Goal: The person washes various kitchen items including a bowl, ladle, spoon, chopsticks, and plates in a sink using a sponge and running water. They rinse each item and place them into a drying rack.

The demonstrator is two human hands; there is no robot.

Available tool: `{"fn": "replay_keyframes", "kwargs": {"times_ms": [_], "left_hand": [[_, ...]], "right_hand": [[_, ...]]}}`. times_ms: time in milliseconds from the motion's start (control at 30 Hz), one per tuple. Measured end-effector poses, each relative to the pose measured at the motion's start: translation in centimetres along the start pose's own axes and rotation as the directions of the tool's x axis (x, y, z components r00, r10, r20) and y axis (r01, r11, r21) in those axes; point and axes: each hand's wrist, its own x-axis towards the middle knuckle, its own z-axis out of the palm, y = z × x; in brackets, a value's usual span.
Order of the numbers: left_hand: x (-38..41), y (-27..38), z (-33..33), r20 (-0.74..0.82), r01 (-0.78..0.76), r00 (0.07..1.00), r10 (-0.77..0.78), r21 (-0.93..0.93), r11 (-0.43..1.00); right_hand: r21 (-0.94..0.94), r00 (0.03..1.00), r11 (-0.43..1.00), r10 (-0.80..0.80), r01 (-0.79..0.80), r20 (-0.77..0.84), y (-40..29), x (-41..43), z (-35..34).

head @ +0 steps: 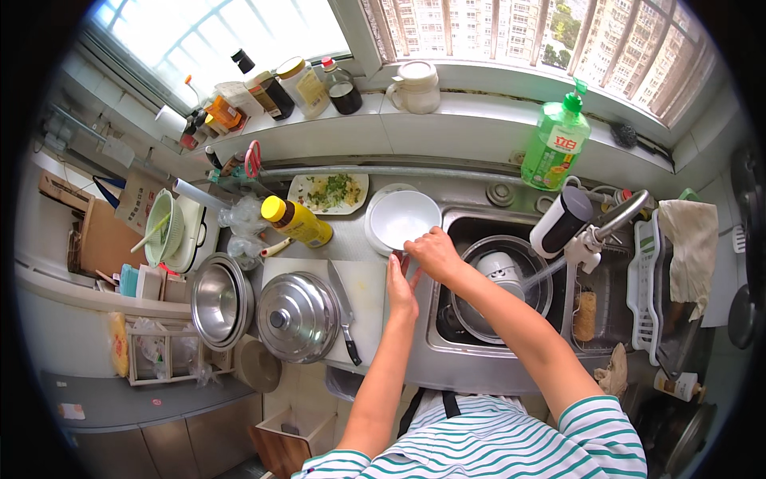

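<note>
My right hand (pixel 435 254) reaches across to the near right rim of a white bowl (pixel 404 217); its fingers are bent, and I cannot tell whether they grip the rim. Just below the bowl, my left hand (pixel 401 286) is raised with its fingers apart, close to the right fingertips. A small dark reddish thing shows between the hands, too hidden to name. The white bowl stands on a pale plate, left of the sink (pixel 440 353). In the sink, water from the faucet (pixel 583 251) runs onto a white cup or bowl (pixel 498 269) inside a metal basin (pixel 541 299).
A chef's knife (pixel 341 293) and a lidded metal pot (pixel 297 317) rest on the cutting board (pixel 368 287). Near them are a yellow bottle (pixel 299 224), a plate of chopped food (pixel 329 193) and nested steel bowls (pixel 221 302). Green dish soap (pixel 556 143) stands behind the sink.
</note>
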Motion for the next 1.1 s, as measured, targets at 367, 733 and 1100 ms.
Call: {"fn": "replay_keyframes", "kwargs": {"times_ms": [367,733,1100], "left_hand": [[5.7,0.0,-2.6,-0.017,0.092,0.996,-0.091,0.032,0.995],[1.6,-6.4,-2.6,0.079,0.097,0.990,-0.121,0.256,0.962],[9.3,0.1,-5.0,-0.218,-0.110,0.948,0.232,0.459,0.882]], "right_hand": [[-0.138,0.993,0.990,-0.003,0.020,0.119,0.7,4.0,6.5],[0.233,0.918,0.939,0.310,-0.254,-0.248,-0.9,-5.3,5.5],[0.630,0.682,0.413,0.683,-0.657,0.263,1.6,-2.0,5.0]]}}
